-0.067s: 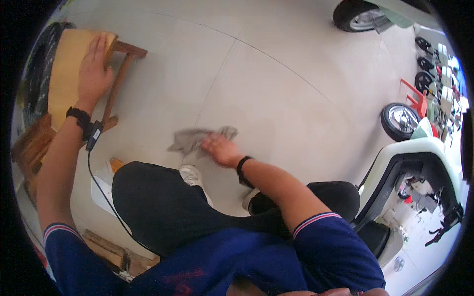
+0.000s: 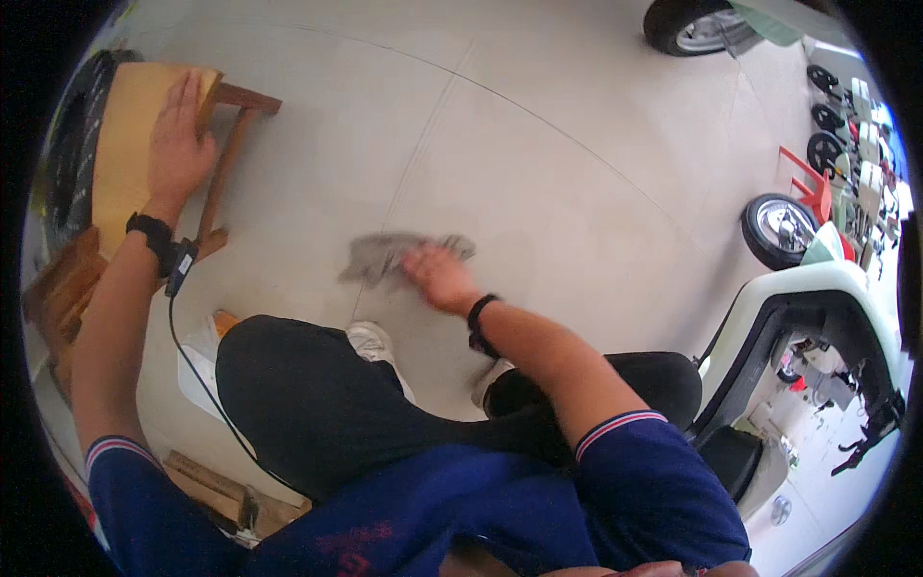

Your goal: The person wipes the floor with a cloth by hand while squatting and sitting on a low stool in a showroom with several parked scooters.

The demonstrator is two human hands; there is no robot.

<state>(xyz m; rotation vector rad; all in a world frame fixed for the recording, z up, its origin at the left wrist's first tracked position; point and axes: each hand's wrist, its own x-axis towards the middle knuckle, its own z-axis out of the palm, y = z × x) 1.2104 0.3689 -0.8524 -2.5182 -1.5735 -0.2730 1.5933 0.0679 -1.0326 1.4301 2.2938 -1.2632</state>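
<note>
My left hand lies flat on a light wooden stool, fingers stretched out toward its far edge. A black band and a small device with a cable sit on that wrist. On the floor in front of my feet, my right hand bears down on a crumpled grey cloth. Motion blurs its fingers a little, and the cloth spreads out on both sides of them. A dark band circles the right wrist.
Behind the stool at the left is a black tyre. Close on my right stands a pale scooter with its wheel. Another wheel is at the far right, and a red chair is beyond. Pale tiles cover the floor.
My right hand and the grey cloth have slid slightly to the right and away from me over the floor. The left hand stays on the stool.
</note>
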